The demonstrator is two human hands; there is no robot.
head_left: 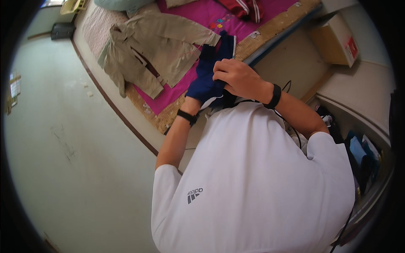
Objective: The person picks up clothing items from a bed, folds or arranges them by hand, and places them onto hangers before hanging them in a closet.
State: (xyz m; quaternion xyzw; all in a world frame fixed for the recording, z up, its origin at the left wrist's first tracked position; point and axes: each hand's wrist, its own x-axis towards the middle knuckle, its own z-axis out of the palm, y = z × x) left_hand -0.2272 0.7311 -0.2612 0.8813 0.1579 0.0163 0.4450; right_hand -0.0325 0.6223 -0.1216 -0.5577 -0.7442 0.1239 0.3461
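A navy blue garment with white trim (206,76) hangs between my hands, in front of the bed's edge. My left hand (193,103) reaches into or under its lower left part, and the cloth hides the fingers. On the garment's right side, my right hand (241,78) is closed with curled fingers, gripping the cloth. A beige long-sleeved jacket (154,42) lies spread on the bed just beyond the garment, its front partly open.
The bed has a woven straw mat (270,36) under a magenta cloth (185,9). A red garment with white stripes (244,9) lies at the far side. To the right are a cardboard box (337,42) and an open drawer (367,122) holding clothes. A wall (84,147) runs along the left.
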